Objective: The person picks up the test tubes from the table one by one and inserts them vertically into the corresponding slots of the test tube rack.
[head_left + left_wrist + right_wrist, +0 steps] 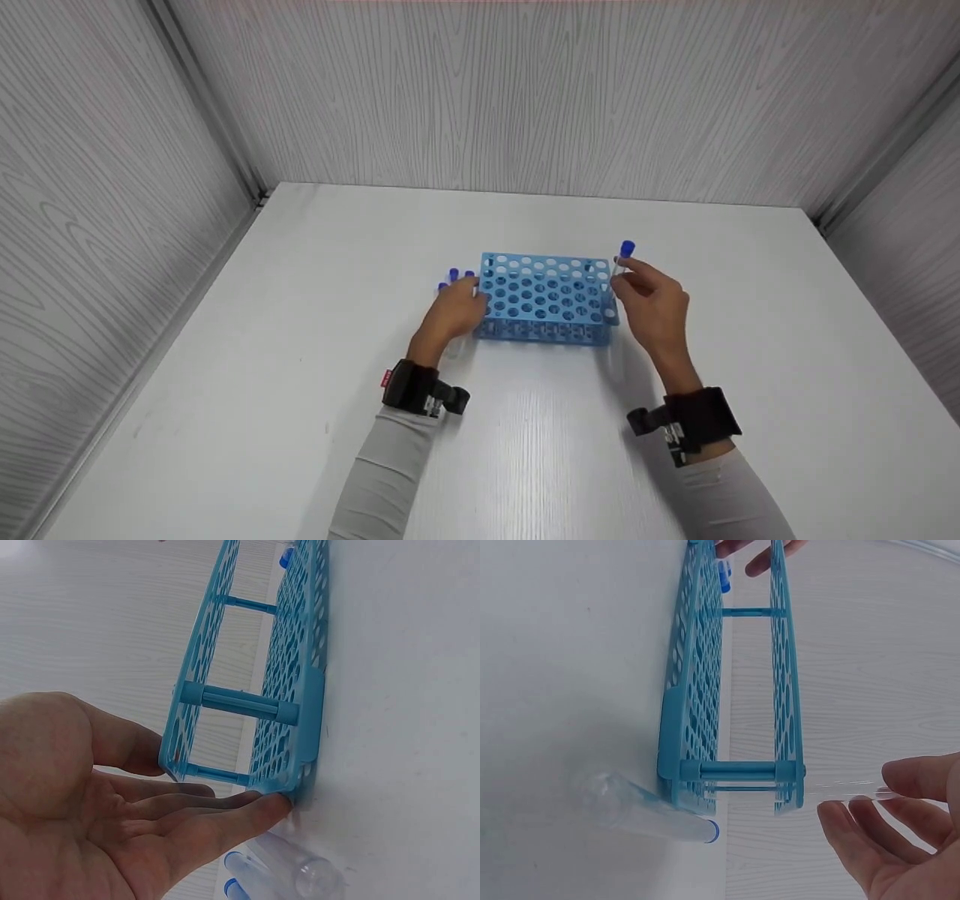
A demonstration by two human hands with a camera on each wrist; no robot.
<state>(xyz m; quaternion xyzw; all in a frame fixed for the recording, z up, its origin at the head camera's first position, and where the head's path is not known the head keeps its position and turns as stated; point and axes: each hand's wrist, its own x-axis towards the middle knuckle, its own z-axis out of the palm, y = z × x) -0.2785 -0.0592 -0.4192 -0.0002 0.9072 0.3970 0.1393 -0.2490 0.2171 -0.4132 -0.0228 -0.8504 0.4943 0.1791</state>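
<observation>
A light blue test tube rack [551, 296] with rows of round holes stands on the white table. At its left end my left hand [456, 309] holds it; the left wrist view shows the thumb [139, 746] at the top plate and the fingers [217, 829] along the end, down to the base. My right hand [656, 304] pinches a clear test tube [847, 790] with a blue cap [628, 248], upright over the right end of the rack. The tube's lower part runs through the rack's top plate in the right wrist view.
Several clear tubes [281, 866] with blue caps [454, 274] lie by the rack's left end, partly behind my left hand. Another capped tube [652, 811] lies on the table [360, 247] by the right end. Grey wood-grain panels [480, 97] enclose the back and sides.
</observation>
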